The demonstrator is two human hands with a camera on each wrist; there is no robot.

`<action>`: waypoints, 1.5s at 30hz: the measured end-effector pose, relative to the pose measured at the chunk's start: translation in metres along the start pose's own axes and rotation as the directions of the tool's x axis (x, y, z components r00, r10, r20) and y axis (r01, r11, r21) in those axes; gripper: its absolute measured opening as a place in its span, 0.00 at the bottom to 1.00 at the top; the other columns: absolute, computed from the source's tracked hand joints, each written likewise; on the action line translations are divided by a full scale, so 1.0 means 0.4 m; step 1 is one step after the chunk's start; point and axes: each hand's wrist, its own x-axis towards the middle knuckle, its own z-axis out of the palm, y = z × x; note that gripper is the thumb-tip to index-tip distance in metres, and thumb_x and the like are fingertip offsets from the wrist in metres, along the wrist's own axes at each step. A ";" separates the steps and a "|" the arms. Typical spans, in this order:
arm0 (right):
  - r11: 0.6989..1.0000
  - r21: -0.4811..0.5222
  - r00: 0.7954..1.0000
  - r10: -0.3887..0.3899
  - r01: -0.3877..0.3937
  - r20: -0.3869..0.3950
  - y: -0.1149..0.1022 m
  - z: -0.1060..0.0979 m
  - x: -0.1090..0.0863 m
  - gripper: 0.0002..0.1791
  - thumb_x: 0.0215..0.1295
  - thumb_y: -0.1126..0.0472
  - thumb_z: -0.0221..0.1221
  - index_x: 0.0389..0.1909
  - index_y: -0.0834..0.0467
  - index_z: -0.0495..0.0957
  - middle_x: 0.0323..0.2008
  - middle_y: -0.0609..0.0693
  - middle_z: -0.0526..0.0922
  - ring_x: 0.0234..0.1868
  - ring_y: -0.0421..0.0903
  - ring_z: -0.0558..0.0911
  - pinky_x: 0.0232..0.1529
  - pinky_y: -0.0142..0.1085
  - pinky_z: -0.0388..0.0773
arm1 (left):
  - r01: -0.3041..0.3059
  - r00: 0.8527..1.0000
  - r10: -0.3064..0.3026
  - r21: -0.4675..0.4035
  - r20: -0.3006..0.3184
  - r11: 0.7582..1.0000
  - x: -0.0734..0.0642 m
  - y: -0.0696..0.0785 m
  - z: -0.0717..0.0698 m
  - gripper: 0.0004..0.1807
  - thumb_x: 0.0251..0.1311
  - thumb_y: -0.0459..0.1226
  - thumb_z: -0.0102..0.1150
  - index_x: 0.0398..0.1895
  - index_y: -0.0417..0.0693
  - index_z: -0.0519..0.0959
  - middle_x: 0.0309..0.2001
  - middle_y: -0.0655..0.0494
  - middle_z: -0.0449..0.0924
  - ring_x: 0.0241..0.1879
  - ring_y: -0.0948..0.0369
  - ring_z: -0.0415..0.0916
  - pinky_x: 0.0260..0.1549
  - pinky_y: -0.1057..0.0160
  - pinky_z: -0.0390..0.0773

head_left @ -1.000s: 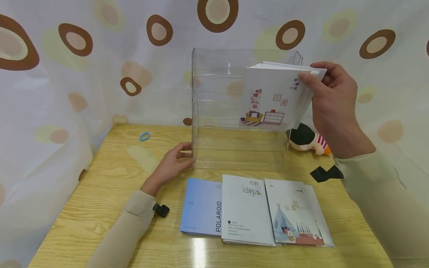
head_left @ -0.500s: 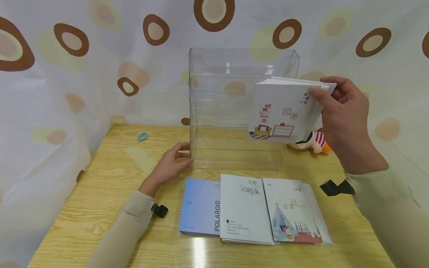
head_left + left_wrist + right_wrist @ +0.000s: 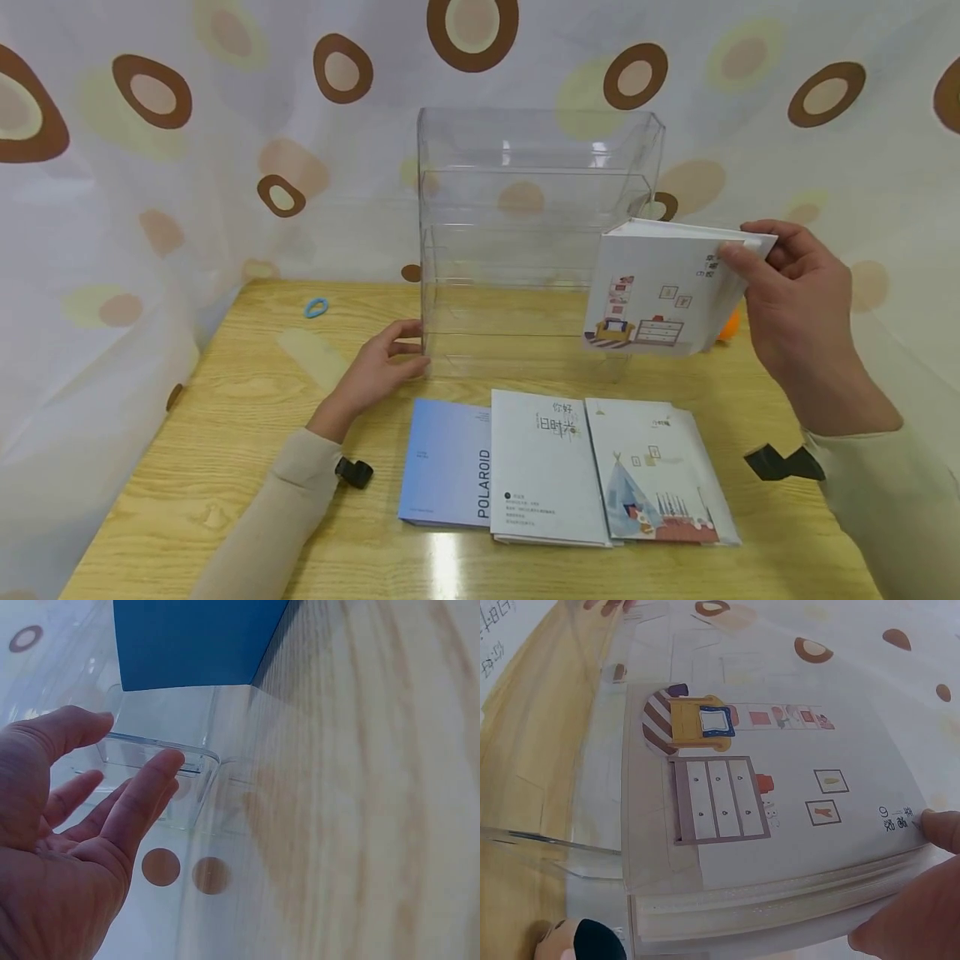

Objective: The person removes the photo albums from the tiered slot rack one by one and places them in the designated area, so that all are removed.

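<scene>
My right hand [image 3: 806, 304] pinches a white photo album [image 3: 660, 292] by its upper right corner, thumb on the front cover. The cover shows a yellow armchair and a chest of drawers. The album is raised in front of the lower right of a clear acrylic rack [image 3: 517, 335], its page edges facing the right wrist camera. My left hand [image 3: 378, 371] is at the rack's lower left side, fingers loosely extended and touching its edge. In the left wrist view, the thumb and fingers [image 3: 142, 795] are spread apart at the clear edge.
Before the rack lie a blue POLAROID album [image 3: 446, 467], a white album with black lettering [image 3: 551, 475] and white albums with a tent picture [image 3: 656, 492]. A blue ring [image 3: 316, 307] lies at the back left. A doll [image 3: 592, 941] lies right of the rack.
My right hand has moved the white album down and to the right, away from the rack's upper part. My left hand has stayed at the rack's side.
</scene>
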 end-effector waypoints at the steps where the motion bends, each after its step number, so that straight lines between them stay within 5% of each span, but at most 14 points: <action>1: 1.000 0.013 1.000 0.002 -0.002 0.004 0.005 -0.010 -0.004 0.18 0.74 0.70 0.71 0.61 0.58 0.83 0.52 0.49 0.85 0.61 0.49 0.78 0.56 0.24 0.86 | -0.001 1.000 0.001 -0.001 0.001 1.000 0.000 -0.002 0.000 0.38 0.80 0.38 0.67 0.87 0.46 0.64 0.83 0.42 0.69 0.78 0.40 0.75 0.63 0.46 0.90; 11: 0.998 0.044 0.999 0.042 -0.042 0.009 0.038 -0.119 -0.047 0.16 0.76 0.74 0.67 0.60 0.59 0.83 0.52 0.48 0.87 0.57 0.45 0.80 0.54 0.24 0.87 | -0.008 1.000 0.008 0.018 -0.007 1.000 -0.002 0.002 0.004 0.38 0.80 0.39 0.67 0.87 0.47 0.65 0.82 0.42 0.69 0.77 0.40 0.75 0.64 0.44 0.89; 26: 0.995 -0.076 0.997 0.068 -0.071 -0.044 0.071 -0.261 -0.100 0.19 0.79 0.71 0.66 0.65 0.56 0.80 0.56 0.43 0.86 0.58 0.40 0.80 0.50 0.18 0.83 | -0.010 1.000 0.010 0.019 -0.011 1.000 0.000 0.003 -0.004 0.37 0.79 0.38 0.68 0.86 0.48 0.66 0.82 0.43 0.70 0.77 0.40 0.76 0.63 0.46 0.90; 35: 0.995 0.060 0.995 0.082 -0.078 -0.059 0.084 -0.349 -0.126 0.20 0.78 0.79 0.60 0.62 0.58 0.82 0.50 0.46 0.92 0.50 0.37 0.91 0.52 0.23 0.87 | -0.008 1.000 0.008 0.004 -0.004 1.000 0.004 0.007 -0.001 0.37 0.79 0.37 0.68 0.86 0.47 0.66 0.81 0.42 0.70 0.77 0.40 0.75 0.62 0.47 0.90; 42: 0.992 -0.086 0.990 0.088 -0.098 -0.109 0.104 -0.395 -0.140 0.18 0.80 0.73 0.63 0.62 0.52 0.81 0.50 0.38 0.90 0.47 0.32 0.86 0.44 0.17 0.80 | -0.004 1.000 0.005 0.004 -0.005 1.000 0.002 0.006 -0.001 0.37 0.79 0.37 0.68 0.86 0.47 0.66 0.81 0.42 0.70 0.77 0.39 0.75 0.63 0.46 0.90; 45: 0.994 -0.070 0.992 0.074 -0.082 -0.106 0.109 -0.413 -0.144 0.18 0.80 0.75 0.62 0.60 0.52 0.83 0.47 0.39 0.91 0.46 0.32 0.88 0.44 0.18 0.81 | -0.008 1.000 0.008 0.001 -0.004 1.000 0.003 0.004 -0.001 0.37 0.79 0.37 0.68 0.86 0.47 0.66 0.81 0.42 0.70 0.77 0.39 0.75 0.62 0.46 0.90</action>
